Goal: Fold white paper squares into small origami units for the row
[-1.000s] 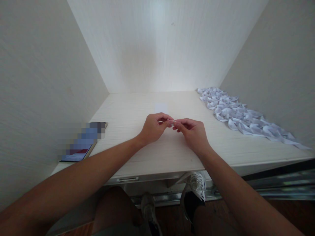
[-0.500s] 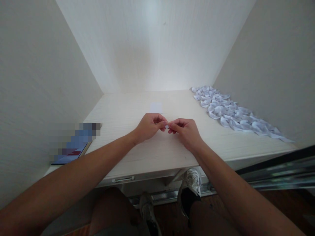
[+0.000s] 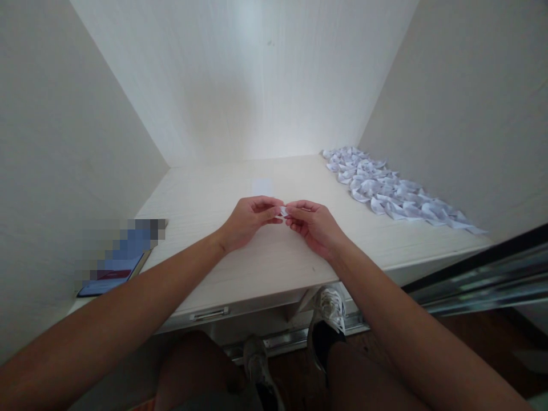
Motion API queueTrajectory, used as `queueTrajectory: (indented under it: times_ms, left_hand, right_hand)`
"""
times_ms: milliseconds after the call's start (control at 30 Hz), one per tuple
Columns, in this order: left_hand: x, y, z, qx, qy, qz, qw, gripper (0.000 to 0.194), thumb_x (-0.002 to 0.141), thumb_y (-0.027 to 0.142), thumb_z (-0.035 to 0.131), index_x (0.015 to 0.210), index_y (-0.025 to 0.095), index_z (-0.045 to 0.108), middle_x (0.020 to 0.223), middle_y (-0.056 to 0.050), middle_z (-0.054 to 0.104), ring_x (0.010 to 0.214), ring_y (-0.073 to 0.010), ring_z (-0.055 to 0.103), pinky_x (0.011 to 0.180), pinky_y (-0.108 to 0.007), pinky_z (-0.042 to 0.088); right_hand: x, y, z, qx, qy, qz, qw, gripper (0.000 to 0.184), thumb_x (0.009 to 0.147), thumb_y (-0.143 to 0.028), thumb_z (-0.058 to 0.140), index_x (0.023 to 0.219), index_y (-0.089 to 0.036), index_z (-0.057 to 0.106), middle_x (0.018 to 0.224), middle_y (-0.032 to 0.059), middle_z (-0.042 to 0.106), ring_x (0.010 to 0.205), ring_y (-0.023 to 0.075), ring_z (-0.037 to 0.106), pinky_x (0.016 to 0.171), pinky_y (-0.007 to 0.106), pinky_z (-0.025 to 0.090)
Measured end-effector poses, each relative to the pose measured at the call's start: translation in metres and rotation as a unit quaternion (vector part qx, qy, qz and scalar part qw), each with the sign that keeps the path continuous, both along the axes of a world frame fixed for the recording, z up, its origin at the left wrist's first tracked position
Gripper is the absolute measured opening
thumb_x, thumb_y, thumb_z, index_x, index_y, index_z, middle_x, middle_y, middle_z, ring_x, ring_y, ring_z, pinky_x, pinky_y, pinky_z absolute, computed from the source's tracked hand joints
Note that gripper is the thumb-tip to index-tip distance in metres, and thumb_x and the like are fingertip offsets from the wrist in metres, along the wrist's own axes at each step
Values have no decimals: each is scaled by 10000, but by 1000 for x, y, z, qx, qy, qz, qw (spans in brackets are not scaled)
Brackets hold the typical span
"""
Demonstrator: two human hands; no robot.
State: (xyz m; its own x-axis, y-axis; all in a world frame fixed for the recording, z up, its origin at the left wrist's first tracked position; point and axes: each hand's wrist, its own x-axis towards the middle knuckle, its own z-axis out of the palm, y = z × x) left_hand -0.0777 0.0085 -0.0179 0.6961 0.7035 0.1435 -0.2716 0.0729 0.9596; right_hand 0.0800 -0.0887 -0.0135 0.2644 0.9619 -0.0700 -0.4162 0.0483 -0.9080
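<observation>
My left hand (image 3: 250, 220) and my right hand (image 3: 312, 225) meet above the middle of a pale wooden shelf (image 3: 265, 268). Both pinch a tiny white folded bit of paper (image 3: 283, 211) between thumb and fingertips; most of it is hidden by the fingers. A small white paper slip (image 3: 262, 186) lies flat on the shelf just beyond my hands. Along the right side runs a long heap of several folded white paper pieces (image 3: 391, 191).
A tablet or book with a blurred cover (image 3: 117, 262) lies at the shelf's left front corner. Pale walls close in on the left, back and right. A metal sliding rail (image 3: 475, 282) runs at the right front. My shoes (image 3: 327, 319) show below the shelf edge.
The view has drifted, so everything sits a little further left and higher in frame. My hands stay together, still pinching the small paper piece, fingers shifting slightly.
</observation>
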Motion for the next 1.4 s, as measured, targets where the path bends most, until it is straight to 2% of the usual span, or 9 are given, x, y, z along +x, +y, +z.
queueTrajectory:
  times_ms: [200,333,633,800,1000,1400]
  left_hand:
    - [0,0,0,-106,-20,-13,994,339,700,269,957,957,111,801,970,-95,801,860,-170,735,933,-373,571]
    - [-1,-1,3,-136,-20,-23,990,348,693,301,964,933,113,796,956,-77,789,858,-160,726,906,-341,567]
    - [3,-11,7,-129,-25,20,991,341,690,331,961,913,143,785,880,-39,772,737,-111,689,755,-267,578]
    - [3,-15,11,-117,-30,8,993,300,717,336,936,899,145,791,847,-43,759,750,-123,688,690,-247,583]
    - [-1,-11,14,-130,-20,-30,991,266,742,231,910,965,132,804,906,-68,778,808,-146,721,749,-277,614]
    - [-8,-3,21,-134,2,-55,989,180,809,123,820,988,126,813,972,-86,804,861,-149,741,815,-270,616]
  right_hand:
    - [2,0,-3,27,15,39,999,344,602,-354,984,863,-215,807,851,14,768,752,113,657,760,280,527]
    - [1,-1,-3,25,9,40,999,348,590,-370,988,862,-232,821,868,8,771,781,121,650,771,292,504]
    - [-4,0,-1,30,27,-4,999,318,576,-371,992,801,-240,810,882,2,770,821,128,644,774,290,486]
    - [-5,-1,0,26,67,13,997,332,575,-346,999,807,-236,788,861,-3,759,816,131,651,772,285,500]
    - [-4,-1,0,33,78,23,996,326,604,-341,986,817,-231,765,823,-17,740,775,122,639,767,291,497]
    - [-5,-2,3,54,71,28,996,307,611,-291,967,839,-238,768,856,-11,763,874,149,679,881,333,477]
